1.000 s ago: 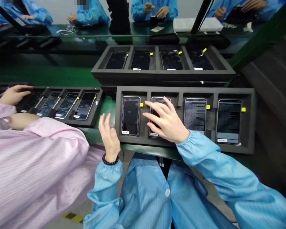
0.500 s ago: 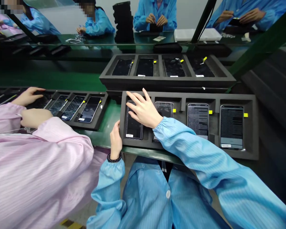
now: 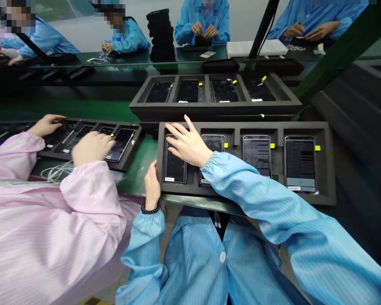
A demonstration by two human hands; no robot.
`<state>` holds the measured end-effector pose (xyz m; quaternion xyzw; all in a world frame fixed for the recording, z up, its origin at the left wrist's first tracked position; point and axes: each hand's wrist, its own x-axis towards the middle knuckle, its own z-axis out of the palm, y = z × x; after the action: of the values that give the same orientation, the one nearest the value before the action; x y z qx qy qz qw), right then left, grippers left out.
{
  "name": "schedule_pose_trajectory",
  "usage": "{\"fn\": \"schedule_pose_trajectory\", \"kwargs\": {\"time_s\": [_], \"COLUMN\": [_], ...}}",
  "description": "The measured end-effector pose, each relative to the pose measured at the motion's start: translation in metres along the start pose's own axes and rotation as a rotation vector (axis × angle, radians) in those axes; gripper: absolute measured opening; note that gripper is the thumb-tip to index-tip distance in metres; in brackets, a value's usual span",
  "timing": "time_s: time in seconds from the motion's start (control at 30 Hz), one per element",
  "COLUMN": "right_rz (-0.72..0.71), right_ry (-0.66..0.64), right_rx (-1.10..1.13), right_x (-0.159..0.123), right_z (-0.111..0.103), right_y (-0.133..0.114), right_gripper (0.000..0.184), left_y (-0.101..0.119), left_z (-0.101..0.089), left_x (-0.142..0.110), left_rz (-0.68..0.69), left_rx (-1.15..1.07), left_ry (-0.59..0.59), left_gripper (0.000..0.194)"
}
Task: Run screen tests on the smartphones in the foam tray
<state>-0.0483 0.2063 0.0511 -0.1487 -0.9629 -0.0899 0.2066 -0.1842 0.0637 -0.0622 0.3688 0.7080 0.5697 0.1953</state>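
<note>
In front of me a black foam tray [image 3: 329, 169] lies tilted along the bench edge, with a phone in every compartment. My left hand [image 3: 152, 186], wearing a dark beaded band at the wrist, grips the tray's left side. Over the leftmost phone [image 3: 174, 171] my right hand [image 3: 190, 144] is spread, fingertips at the upper part of its screen; firm contact is unclear. My right hand and sleeve partly cover the second phone [image 3: 214, 142]. Lines of text fill the screens of the third phone [image 3: 256, 156] and the rightmost phone [image 3: 300, 163]. Yellow tabs stick out beside several phones.
Behind my tray stands a stack of foam trays [image 3: 216, 111] holding phones with dark screens. At left, a co-worker's hands [image 3: 92, 148] work over another phone tray [image 3: 127, 159], near a white cable [image 3: 57, 171]. A green post [image 3: 343, 51] slants at right. People in blue sit opposite.
The view has shifted slightly; my hands keep their places on the tray. The co-worker's near hand has moved right over their tray, and a white cable now shows.
</note>
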Motion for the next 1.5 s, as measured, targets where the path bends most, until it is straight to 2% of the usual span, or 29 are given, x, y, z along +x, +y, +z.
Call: {"fn": "schedule_pose_trajectory", "kwargs": {"time_s": [0.1, 0.23, 0.37, 0.47, 0.6, 0.77, 0.97, 1.1, 1.27, 1.4, 1.5], "right_rz": [0.019, 0.112, 0.201, 0.263, 0.309, 0.317, 0.281, 0.316, 0.305, 0.296, 0.313], "right_ry": [0.004, 0.006, 0.022, -0.023, -0.102, -0.143, -0.126, -0.109, -0.083, -0.044, -0.072], "right_rx": [-0.03, -0.034, 0.034, 0.035, -0.045, -0.101, -0.103, -0.092, -0.075, -0.089, -0.077], "right_x": [-0.021, -0.047, -0.044, -0.032, -0.026, -0.028, -0.028, -0.026, -0.026, -0.028, -0.03], "right_z": [-0.013, -0.032, -0.041, -0.041, -0.034, -0.022, -0.019, -0.021, -0.016, -0.014, -0.019], "right_y": [0.009, 0.02, 0.023, 0.021, 0.017, 0.014, 0.015, 0.009, 0.002, 0.004, 0.008], "right_gripper": [0.029, 0.033, 0.035, 0.035, 0.033, 0.026, 0.032, 0.031, 0.029, 0.029, 0.028], "left_y": [-0.003, -0.007, -0.006, 0.001, 0.021, 0.044, 0.042, 0.036, 0.026, 0.017, 0.013], "left_z": [0.0, 0.002, 0.003, 0.003, 0.002, 0.005, 0.011, 0.011, 0.013, 0.013, 0.012], "left_x": [0.002, 0.004, 0.002, -0.004, -0.01, -0.002, 0.003, -0.003, -0.011, -0.01, -0.007], "left_rz": [0.021, 0.051, 0.078, 0.153, 0.37, 0.445, 0.376, 0.352, 0.331, 0.21, 0.146], "left_rx": [0.005, 0.011, 0.022, 0.066, 0.19, 0.187, 0.113, 0.125, 0.115, 0.025, -0.052], "left_ry": [0.018, 0.044, 0.062, 0.115, 0.183, 0.164, 0.159, 0.185, 0.294, 0.302, 0.27], "left_gripper": [0.055, 0.053, 0.052, 0.048, 0.042, 0.041, 0.041, 0.042, 0.038, 0.038, 0.037]}}
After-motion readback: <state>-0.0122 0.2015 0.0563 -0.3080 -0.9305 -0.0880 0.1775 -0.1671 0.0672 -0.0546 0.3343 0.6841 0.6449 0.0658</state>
